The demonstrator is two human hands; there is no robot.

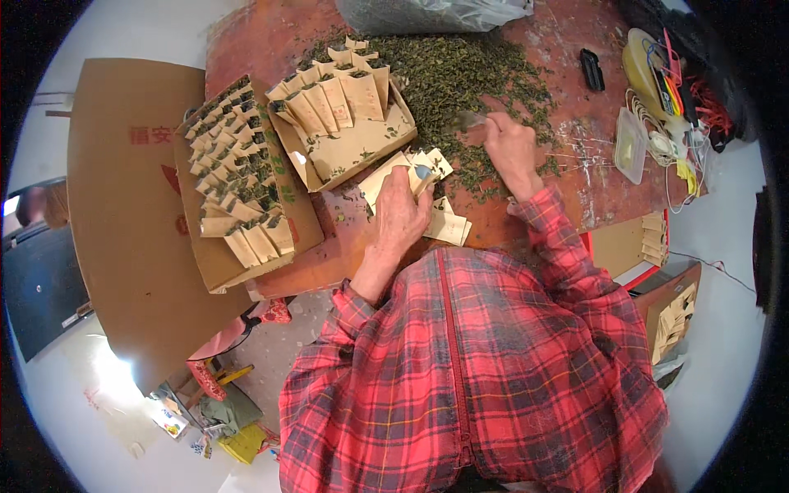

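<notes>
My left hand (400, 209) is closed around a small tan paper bag (425, 168), whose mouth stands open. Flat paper bags lie under and beside that hand, with another small stack (448, 223) near the table edge. Pinched in my right hand (511, 152) is a see-through scoop (468, 121), slightly blurred, over a pile of dark green dried leaves (460, 70). A shallow cardboard box (353, 152) beyond my left hand holds upright leaf-filled paper bags (357, 94). Farther left, rows of filled bags (238, 164) stand in a longer cardboard box (300, 222).
A clear plastic bag (436, 12) sits at the table's far edge. On the right are a black case-like object (591, 70), a clear plastic tub (631, 146) and coiled cords (662, 148). A big cardboard sheet (123, 205) rises at left; a red-edged box (612, 246) stands lower right.
</notes>
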